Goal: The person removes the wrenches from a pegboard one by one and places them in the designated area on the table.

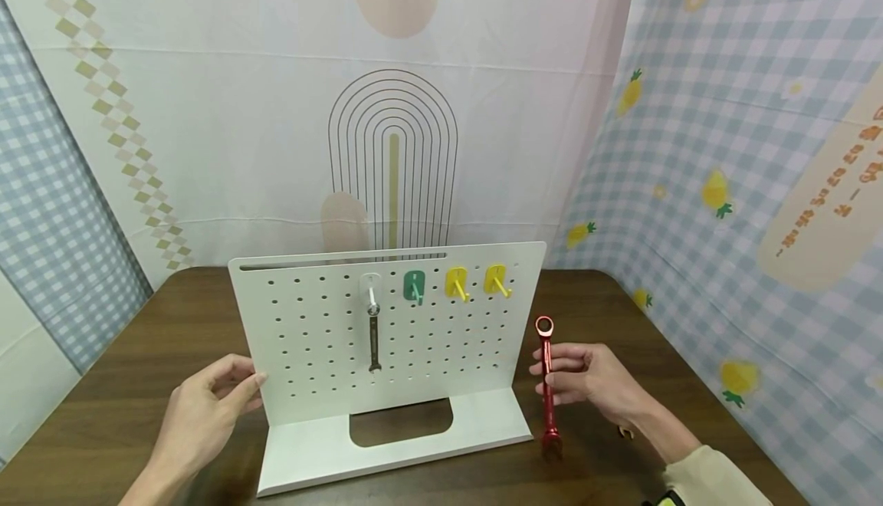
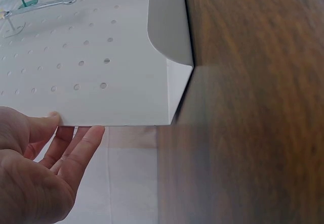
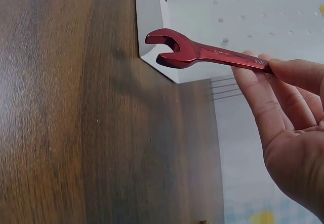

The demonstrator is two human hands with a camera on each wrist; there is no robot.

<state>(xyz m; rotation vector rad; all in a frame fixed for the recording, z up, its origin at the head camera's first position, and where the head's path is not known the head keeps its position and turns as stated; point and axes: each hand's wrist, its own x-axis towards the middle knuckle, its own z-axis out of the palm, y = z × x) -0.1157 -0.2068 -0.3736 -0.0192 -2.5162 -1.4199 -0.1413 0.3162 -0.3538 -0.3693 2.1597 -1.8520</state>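
Note:
A white pegboard stand (image 1: pixel 313 395) stands upright on the table. My left hand (image 1: pixel 203 414) pinches its left edge, thumb on the front face and fingers behind, as the left wrist view shows. My right hand (image 1: pixel 593 379) holds a red combination wrench (image 1: pixel 546 353) off the board's right side, ring end up and open end down. In the right wrist view, the thumb and fingers grip the handle of the wrench (image 3: pixel 217 54). A smaller silver wrench (image 1: pixel 374 341) hangs by its ring from a white hook (image 1: pixel 370 285) on the board.
Right of the white hook are a green hook (image 1: pixel 414 285) and two yellow hooks (image 1: pixel 456 282), all bare. A small brass-coloured piece (image 1: pixel 625 432) lies on the brown wooden table (image 1: pixel 186 314), partly hidden by my right wrist. Patterned cloth (image 1: pixel 276 146) hangs behind and at the sides.

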